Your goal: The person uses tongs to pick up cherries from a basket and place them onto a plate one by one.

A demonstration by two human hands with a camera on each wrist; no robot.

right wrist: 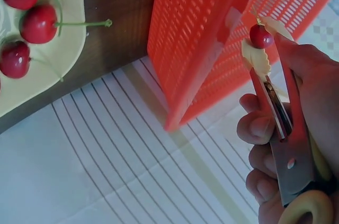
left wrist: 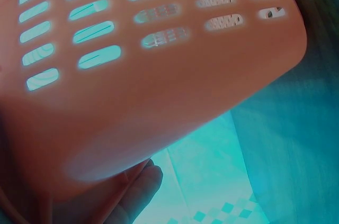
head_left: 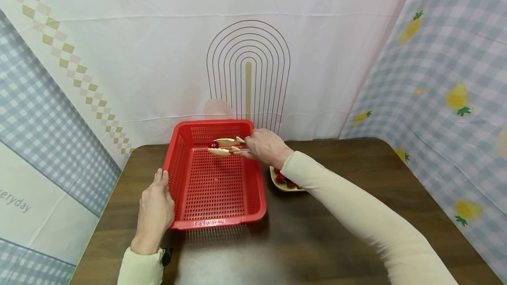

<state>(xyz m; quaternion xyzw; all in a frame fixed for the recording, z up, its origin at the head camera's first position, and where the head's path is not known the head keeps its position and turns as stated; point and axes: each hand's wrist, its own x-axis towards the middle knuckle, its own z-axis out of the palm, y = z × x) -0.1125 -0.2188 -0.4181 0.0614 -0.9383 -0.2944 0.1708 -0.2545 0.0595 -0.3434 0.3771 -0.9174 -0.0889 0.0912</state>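
Observation:
My right hand grips metal tongs with cream, scalloped tips. Between those tips a red cherry is pinched, its short stem showing in the right wrist view. The tongs reach over the inside of a red perforated plastic basket, with the cherry above its far part. At the basket's left rim, my left hand holds the edge. A finger of that hand shows against the rim in the left wrist view. A cream plate of cherries sits right of the basket, partly hidden by my right arm.
The basket stands on a dark brown wooden table. A white patterned curtain hangs right behind the table. Blue checked cloth hangs along the right side, and more checked cloth along the left.

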